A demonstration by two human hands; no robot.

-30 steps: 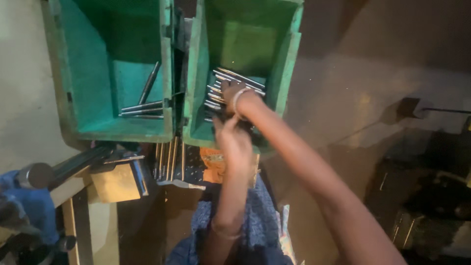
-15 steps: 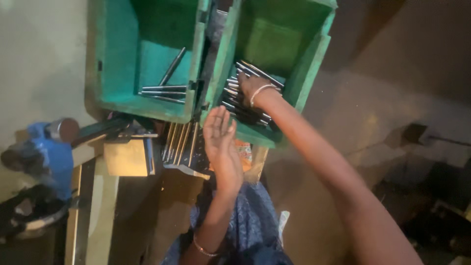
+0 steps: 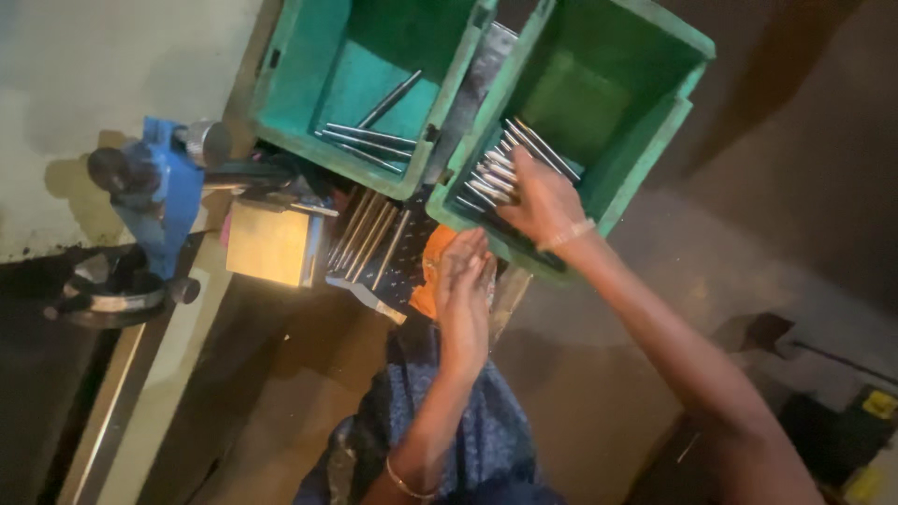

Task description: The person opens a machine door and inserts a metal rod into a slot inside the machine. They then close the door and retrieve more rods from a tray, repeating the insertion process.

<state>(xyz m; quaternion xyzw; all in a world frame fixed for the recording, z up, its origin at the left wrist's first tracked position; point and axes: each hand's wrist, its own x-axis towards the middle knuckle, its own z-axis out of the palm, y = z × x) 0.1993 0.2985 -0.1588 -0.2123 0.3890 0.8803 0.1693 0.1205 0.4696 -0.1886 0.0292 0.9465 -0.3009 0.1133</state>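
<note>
Steel rods are lying bundled in the right green bin; right hand is resting on them, fingers curling over, grip unclear. Left hand is hovering flat, open and empty, just near of that bin.

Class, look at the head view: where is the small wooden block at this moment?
The wooden block sits left of centre, just below the left green bin, between the blue vise and a row of metal rods lying to its right.

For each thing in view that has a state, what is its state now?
Right hand: reaching into the right bin, on the metal rods.
Left hand: flat, fingers straight, holding nothing.
Right green bin: open, rods piled at its near side.
Left green bin: open, a few rods inside.
</note>
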